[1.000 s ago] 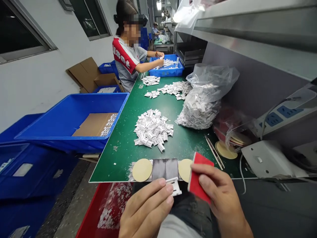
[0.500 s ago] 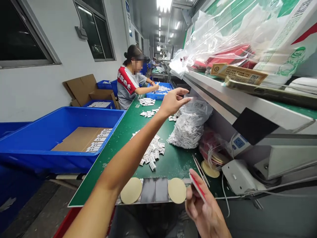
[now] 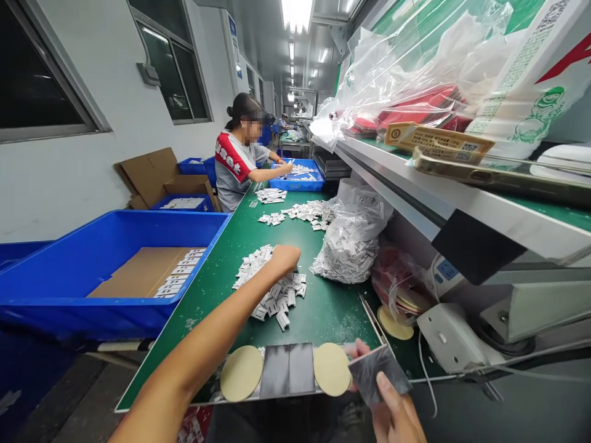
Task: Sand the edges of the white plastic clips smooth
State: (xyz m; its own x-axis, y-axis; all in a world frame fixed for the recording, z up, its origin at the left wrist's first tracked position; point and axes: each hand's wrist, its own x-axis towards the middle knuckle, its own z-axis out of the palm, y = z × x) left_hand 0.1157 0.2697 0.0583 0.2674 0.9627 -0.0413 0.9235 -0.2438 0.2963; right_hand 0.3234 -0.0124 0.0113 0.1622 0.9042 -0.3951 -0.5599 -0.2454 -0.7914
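My left hand (image 3: pixel 287 257) is bent down at the wrist over a pile of small white plastic pieces (image 3: pixel 279 301); its fingers are hidden behind the back of the hand. My right hand (image 3: pixel 392 409) grips a dark grey square sheet (image 3: pixel 378 372) at the lower right, thumb on its face and fingers behind. Beside that sheet, at the table's front edge, lies a round cream pad (image 3: pixel 332 369). Two dark rectangular plates (image 3: pixel 287 370) separate it from another cream pad (image 3: pixel 241 373).
A clear bag of white pieces (image 3: pixel 348 246) stands on the green table (image 3: pixel 332 311). Tweezers (image 3: pixel 373 317) lie near a loose round pad (image 3: pixel 396 323). A large blue bin (image 3: pixel 115 307) is at the left, a loaded shelf (image 3: pixel 462 184) at the right. A co-worker (image 3: pixel 240 151) sits farther along.
My left hand has moved down and left from above the bag to the white pile. My right hand has turned the thin sheet from edge-on, its red side showing, to its dark face.
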